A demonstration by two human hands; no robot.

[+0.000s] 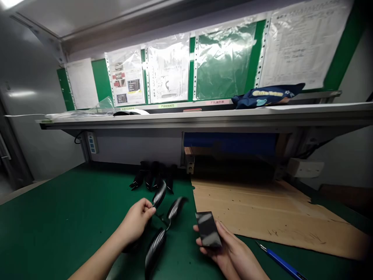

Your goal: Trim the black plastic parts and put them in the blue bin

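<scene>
Ribbed black pieces: they are curved and glossy, above the green table, between the two hands; thin dark parts seem to join some of them
Left hand: thumb and forefinger are closed in a small pinch on the upper piece, near its lower end
Right hand: the fingers are half curled around a flat black block, held apart from the pieces
Pinch: it is narrow, so I think the long pieces could swing or twist, and knock the block or scratch their shine
Block: its face looks smooth; a loose hold could let it slip onto the cardboard or the blue pen
Plastic sleeves: several have printed sheets inside
Navy pouch: it lies on the shelf, its inside is hidden
</scene>
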